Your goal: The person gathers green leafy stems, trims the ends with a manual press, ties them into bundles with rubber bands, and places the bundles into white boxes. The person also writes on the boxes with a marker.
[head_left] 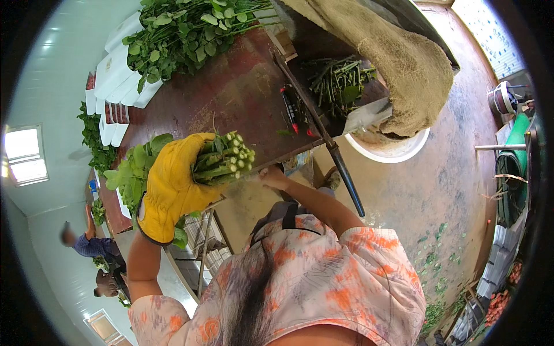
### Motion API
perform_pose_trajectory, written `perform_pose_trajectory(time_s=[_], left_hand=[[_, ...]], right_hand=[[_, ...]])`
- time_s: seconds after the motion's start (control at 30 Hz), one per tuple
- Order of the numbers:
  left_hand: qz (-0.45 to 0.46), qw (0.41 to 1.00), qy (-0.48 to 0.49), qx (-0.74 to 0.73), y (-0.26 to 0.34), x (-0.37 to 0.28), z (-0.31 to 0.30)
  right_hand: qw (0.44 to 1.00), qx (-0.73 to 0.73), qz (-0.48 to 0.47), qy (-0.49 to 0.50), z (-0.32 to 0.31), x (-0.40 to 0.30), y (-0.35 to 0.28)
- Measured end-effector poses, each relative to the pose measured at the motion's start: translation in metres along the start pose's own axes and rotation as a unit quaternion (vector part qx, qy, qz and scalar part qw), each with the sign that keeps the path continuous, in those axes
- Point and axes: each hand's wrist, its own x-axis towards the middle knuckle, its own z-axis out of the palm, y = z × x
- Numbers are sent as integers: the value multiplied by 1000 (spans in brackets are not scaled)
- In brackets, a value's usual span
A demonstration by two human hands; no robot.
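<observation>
My left hand (175, 181), in a yellow work glove, is closed around a bunch of green stems (225, 160). Their pale cut ends face right, and broad leaves (134, 168) hang out behind the glove. My bare right hand (273, 177) is low at the table's front edge, close to the stem ends and a clear plastic bag (298, 162). Its fingers are blurred, so whether it grips something is unclear. Right of both hands, a long lever blade (303, 95) with a black handle (348, 184) reaches past the table edge. Cut stem pieces (339, 82) are heaped beyond it.
Leafy stems (186, 39) and white wrapped flower bunches (117, 82) lie on the dark red table (220, 95). A red-and-black marker (289, 110) rests near the blade. Burlap (407, 73) drapes above a white tub (389, 149). Two people (97, 246) are at far left.
</observation>
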Motion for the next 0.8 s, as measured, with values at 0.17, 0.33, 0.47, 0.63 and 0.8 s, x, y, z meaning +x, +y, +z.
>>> perform_pose_trajectory(time_s=[0.17,0.33,0.47,0.63,0.8], left_hand=[[5,1000,-5,-3,6,6,2],[-5,1000,-8,-19,0,-4,7],[8,1000,-3,-6,3,-5,8],[-27,999,-18,0,6,-14,7],[-26,1000,-17,7,7,-14,6]], right_hand=[[859,460,72,-211,-8,5,13],[896,420,110,-91,-2,-59,-55],[952,291,-18,-93,-31,-103,-86],[950,165,-251,89,-76,-173,-199],[868,-70,-447,203,-77,-198,-244]])
